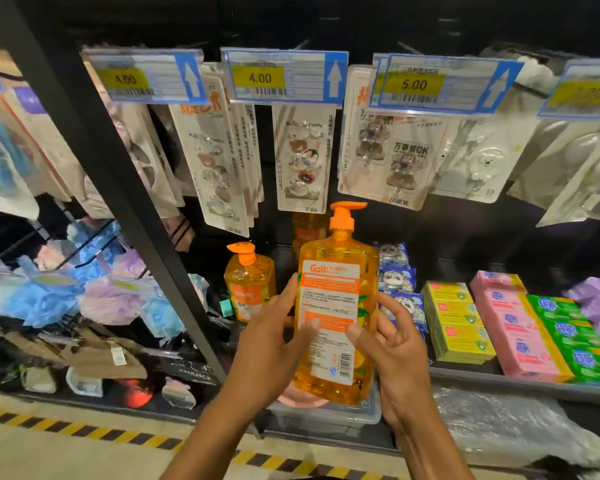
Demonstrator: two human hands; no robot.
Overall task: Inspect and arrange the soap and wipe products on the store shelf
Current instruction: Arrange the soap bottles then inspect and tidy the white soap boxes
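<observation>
I hold a large orange pump bottle of liquid soap (336, 299) upright in front of the shelf, its back label turned toward me. My left hand (274, 337) grips its left side, thumb on the label. My right hand (392, 344) grips the right side, thumb on the label's lower edge. A smaller orange pump bottle (248, 282) stands on the shelf to the left. Another orange bottle (307, 233) stands behind the held one, mostly hidden. Blue panda-print wipe packs (397, 282) lie stacked just right of the bottle.
Boxed soaps sit in rows on the shelf (520, 382) at right: yellow (454, 317), pink (513, 327), green (568, 327). Hook packs hang above under price tags (284, 77). A black upright post (118, 188) divides off bath sponges (49, 292) at left. A clear bin (329, 415) sits below.
</observation>
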